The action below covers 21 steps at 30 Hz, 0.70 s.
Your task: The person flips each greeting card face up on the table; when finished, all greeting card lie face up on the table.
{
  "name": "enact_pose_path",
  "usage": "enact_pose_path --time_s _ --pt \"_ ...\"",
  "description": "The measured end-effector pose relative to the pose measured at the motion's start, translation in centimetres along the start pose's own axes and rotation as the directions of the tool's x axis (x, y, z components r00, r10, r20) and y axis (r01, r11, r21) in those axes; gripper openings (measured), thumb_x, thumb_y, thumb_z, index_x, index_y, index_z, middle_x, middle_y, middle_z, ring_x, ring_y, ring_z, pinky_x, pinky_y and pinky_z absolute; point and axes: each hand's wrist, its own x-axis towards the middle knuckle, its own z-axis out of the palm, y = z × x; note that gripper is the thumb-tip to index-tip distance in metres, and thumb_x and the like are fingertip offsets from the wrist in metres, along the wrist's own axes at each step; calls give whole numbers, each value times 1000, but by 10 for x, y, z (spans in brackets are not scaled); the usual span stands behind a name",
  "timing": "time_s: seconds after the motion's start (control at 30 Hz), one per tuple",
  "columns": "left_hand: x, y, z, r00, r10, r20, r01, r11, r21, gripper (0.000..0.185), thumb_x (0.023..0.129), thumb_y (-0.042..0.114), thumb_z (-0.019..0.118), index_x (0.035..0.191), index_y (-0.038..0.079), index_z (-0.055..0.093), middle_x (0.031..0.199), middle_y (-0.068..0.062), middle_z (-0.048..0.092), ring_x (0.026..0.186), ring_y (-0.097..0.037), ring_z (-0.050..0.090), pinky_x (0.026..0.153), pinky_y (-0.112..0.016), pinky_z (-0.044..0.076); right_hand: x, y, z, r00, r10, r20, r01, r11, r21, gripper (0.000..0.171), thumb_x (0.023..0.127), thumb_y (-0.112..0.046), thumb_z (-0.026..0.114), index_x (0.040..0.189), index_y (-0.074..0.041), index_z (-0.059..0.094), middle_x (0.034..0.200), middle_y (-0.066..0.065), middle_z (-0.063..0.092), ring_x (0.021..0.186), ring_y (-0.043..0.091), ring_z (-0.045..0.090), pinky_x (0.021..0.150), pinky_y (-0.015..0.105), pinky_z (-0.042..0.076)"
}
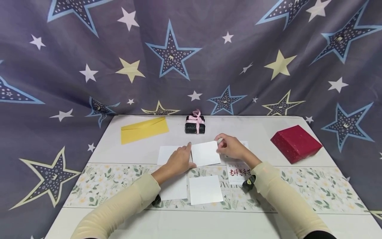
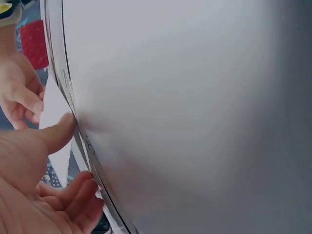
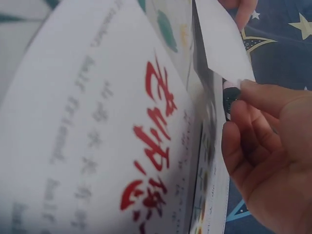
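Note:
A blank white card (image 1: 206, 153) lies slightly turned between the two hands. My left hand (image 1: 178, 160) reaches its left edge, index finger and thumb spread apart along that side. At the upper right corner my right hand (image 1: 234, 147) pinches the card, which tilts up off the table in the right wrist view. White sheets (image 1: 175, 189) are partly covered by the left hand and forearm. Nearer me lies another white card (image 1: 206, 190). Beneath the right forearm is a printed card with red characters (image 1: 236, 173), partly hidden.
A yellow envelope (image 1: 144, 130) lies at the back left. A small black box with a pink ribbon (image 1: 195, 124) stands at the back middle, and a red box (image 1: 295, 144) at the right. Behind the table (image 1: 191, 220) hangs a star-patterned cloth (image 1: 98, 49).

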Motion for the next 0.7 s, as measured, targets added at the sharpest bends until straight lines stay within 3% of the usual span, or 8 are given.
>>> enact_pose_path --time_s 0.1,0.2,0.33,0.47,0.6,0.7 --pt "3 0 0 998 -16 -59 8 991 -137 88 89 24 80 155 -6 31 100 -8 74 86 -19 70 82 -35 58 -2 0 -2 999 -36 -16 37 999 14 46 87 -6 76 130 -8 58 88 2 70 72 13 59 71 28 51" --pt "8 -2 -3 992 -26 -121 -5 968 -250 78 90 13 78 153 -5 35 78 4 69 64 -8 59 69 -30 54 -4 -1 -4 997 -63 -40 64 998 10 41 88 -7 76 127 -6 62 88 1 70 72 11 58 72 26 51" --pt "16 -3 -9 982 -15 -187 -38 960 -277 45 91 11 75 132 -2 60 84 0 73 72 -10 65 76 -33 58 -7 1 -8 992 -94 -90 92 995 -25 13 93 -13 73 103 -6 72 81 0 69 68 11 54 66 24 47" --pt "26 -5 -14 967 18 -254 -88 959 -268 4 93 10 72 96 8 72 87 -3 77 80 -15 70 80 -35 59 -9 4 -12 987 -74 -140 74 997 -5 11 95 -19 72 95 -9 77 80 1 72 67 11 56 64 24 49" --pt "35 -7 -17 958 34 -285 -115 955 -274 8 93 9 70 88 13 75 83 -1 76 77 -16 67 77 -34 57 -9 10 -15 988 -30 -155 42 996 73 18 96 -23 72 105 -9 79 85 4 76 68 10 62 64 23 52" --pt "40 -10 -18 964 21 -264 -104 947 -305 10 94 11 70 90 15 78 81 1 76 74 -14 63 76 -33 54 -10 14 -16 990 -26 -139 42 992 118 24 99 -25 68 110 -6 77 88 9 77 72 12 67 67 25 56"
